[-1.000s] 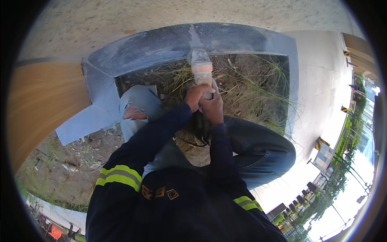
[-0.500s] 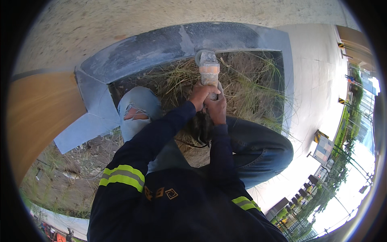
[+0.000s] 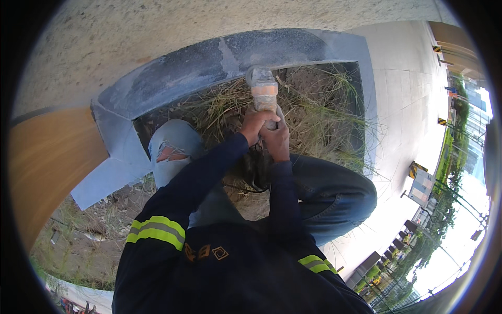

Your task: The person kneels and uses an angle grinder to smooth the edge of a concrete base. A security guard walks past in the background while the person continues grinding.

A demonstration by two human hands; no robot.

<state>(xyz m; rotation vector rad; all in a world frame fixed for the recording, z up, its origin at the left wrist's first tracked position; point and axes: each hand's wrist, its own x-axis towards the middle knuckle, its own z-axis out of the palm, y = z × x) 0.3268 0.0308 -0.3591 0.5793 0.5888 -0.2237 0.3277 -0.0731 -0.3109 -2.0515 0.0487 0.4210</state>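
Observation:
My left hand (image 3: 257, 123) and my right hand (image 3: 276, 138) are both wrapped round a dusty power tool (image 3: 264, 93) with an orange band, which looks like a grinder. Its round head lies at the inner edge of a grey stone curb (image 3: 178, 68), whose surface is mottled with pale dust. Beneath the tool lies a bed of dry soil (image 3: 308, 104) and straggly grass, with a dark cable near my wrists. My denim-covered knees are either side, the left one torn.
A speckled wall (image 3: 146, 26) rises behind the curb. A wooden panel (image 3: 57, 172) stands at the left. Pale paving (image 3: 402, 104) runs along the right, with striped barriers (image 3: 415, 170) and greenery beyond. Rubble and grass lie at the lower left.
The tool, held in both hands, has moved rightward along the curb, away from the pale patch at its middle. The view has turned slightly.

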